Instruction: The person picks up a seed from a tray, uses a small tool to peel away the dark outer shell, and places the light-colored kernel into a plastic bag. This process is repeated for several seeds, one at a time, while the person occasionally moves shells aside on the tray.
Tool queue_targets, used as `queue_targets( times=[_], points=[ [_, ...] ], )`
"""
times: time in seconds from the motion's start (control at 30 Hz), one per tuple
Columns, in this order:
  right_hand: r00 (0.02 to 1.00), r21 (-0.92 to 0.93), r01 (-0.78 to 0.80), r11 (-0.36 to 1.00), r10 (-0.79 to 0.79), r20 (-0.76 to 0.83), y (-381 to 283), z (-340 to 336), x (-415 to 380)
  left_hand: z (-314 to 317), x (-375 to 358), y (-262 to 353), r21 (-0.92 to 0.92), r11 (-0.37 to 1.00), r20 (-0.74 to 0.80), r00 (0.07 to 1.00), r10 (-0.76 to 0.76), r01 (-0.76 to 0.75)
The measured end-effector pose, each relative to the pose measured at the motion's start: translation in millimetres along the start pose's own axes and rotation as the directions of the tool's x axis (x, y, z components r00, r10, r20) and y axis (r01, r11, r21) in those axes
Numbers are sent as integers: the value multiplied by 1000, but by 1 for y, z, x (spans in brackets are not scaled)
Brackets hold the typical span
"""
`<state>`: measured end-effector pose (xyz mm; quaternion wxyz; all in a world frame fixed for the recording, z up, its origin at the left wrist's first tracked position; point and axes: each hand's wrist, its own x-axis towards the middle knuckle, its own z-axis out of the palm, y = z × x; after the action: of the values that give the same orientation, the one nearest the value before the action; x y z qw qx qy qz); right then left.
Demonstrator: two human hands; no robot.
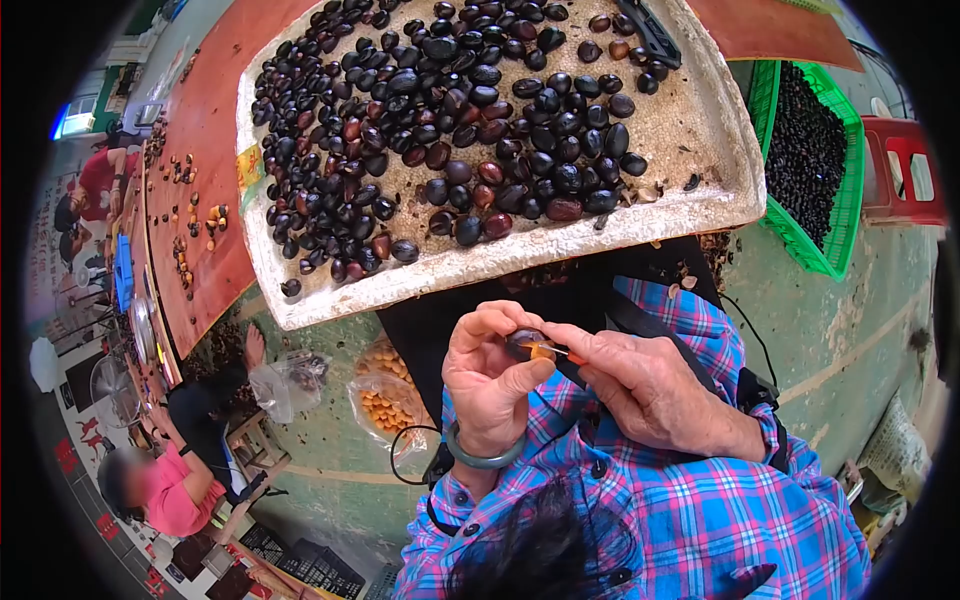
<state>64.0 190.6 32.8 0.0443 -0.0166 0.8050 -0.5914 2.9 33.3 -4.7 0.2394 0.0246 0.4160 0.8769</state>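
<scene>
Just beyond my lap, my left hand [490, 375] pinches a dark brown, glossy-shelled nut [522, 342] between thumb and fingers. Yellow-orange flesh shows where its shell is opened. My right hand [660, 390] grips a small knife [566, 353] with an orange-red handle, and its thin blade touches the nut at the yellow part. Most of the handle is hidden in the fingers. Beyond both hands lies a white foam tray [420, 288], bearing many dark nuts [480, 100]. A black tool-like object [650, 35] rests at the tray's far right corner.
A green basket [852, 190] of small dark pieces stands on the floor at right, beside a red stool [885, 170]. Plastic bags with yellow kernels [388, 410] lie left of my arm. Yellow pieces dot the reddish board [215, 275]. A person in pink [178, 500] sits at left.
</scene>
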Motion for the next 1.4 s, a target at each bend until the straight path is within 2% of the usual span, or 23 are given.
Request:
queue_targets(
  times=[0.13,0.27,0.33,0.63,0.97,1.07,1.17,1.23,1.27,1.33,1.4],
  points=[
    [999,-124,-4,992,9,36,-4,-3,1,4,0,0,113,990,12,996,87,-88],
    [999,-148,10,989,-5,37,-6,-4,1,4,0,-1,153,980,18,992,128,-130],
    [995,-135,-68,989,77,61,-14,-7,3,5,0,-1,167,974,24,989,149,-151],
    [997,-199,-50,979,60,45,-13,-6,4,7,0,-2,244,946,30,976,215,-215],
    [998,-116,-60,991,61,8,-2,1,6,6,-3,-7,355,902,11,966,259,-246],
    [999,-91,30,995,-32,-26,7,4,5,4,-2,-9,324,909,37,964,263,-261],
    [1000,-134,-12,991,13,7,4,0,5,6,-2,-8,316,928,-3,978,209,-198],
    [1000,-228,-9,974,3,-26,3,0,5,13,-4,-4,320,947,-100,994,51,-16],
    [1000,-228,-7,974,1,-26,1,0,5,10,-5,-4,320,947,-99,994,52,-18],
    [998,-281,-59,958,58,-11,-2,-1,5,1,-6,-6,364,927,-77,995,-69,92],
    [998,-277,-57,959,54,-19,-2,0,5,4,-6,-7,396,914,-83,995,-60,88]
  ],
)
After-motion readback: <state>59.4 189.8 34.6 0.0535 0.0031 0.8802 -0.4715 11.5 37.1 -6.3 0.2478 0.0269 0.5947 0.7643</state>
